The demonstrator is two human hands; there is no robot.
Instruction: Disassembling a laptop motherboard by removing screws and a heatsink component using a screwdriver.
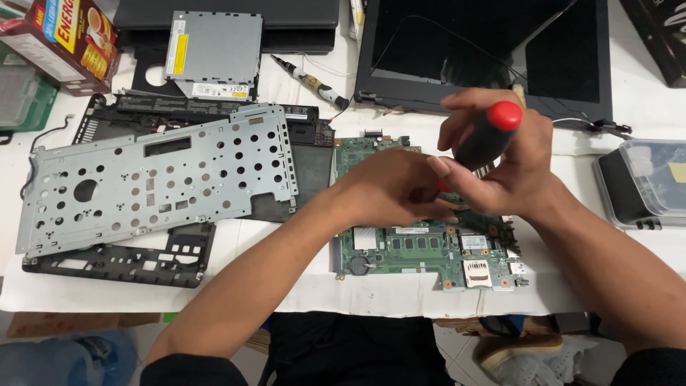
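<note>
The fingers of the right hand (511, 168) are wrapped closed around a screwdriver (489, 134), black-handled with a red cap, its long axis tilted, cap up-right and tip down-left. The left hand (396, 189) is laid curled on the green circuit board (421, 246), apparently steadying the hidden shaft. The board lies flat on the white table (314, 286).
</note>
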